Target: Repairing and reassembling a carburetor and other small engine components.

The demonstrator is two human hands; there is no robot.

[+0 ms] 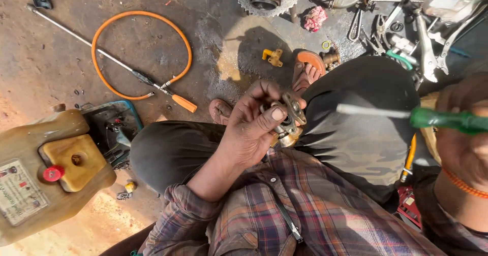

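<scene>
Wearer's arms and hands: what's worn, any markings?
Both hands bare, no gloves. Left hand looks grimy, with dark smudges on fingers and thumbnail. The left arm has a plaid sleeve in purple, red and grey checks, pushed up short of the wrist. Right hand is blurred at the frame edge; an orange thread band circles its wrist, sleeve below partly visible.

Left hand [251, 124] grips a small brass fitting [288, 121], thumb pressed on its flange. Right hand [465, 134] holds a green-handled screwdriver [406, 116], tip pointing toward the fitting, apart. Orange hose [142, 53] loops on the ground; yellowish tank [46, 169] lower left.
</scene>
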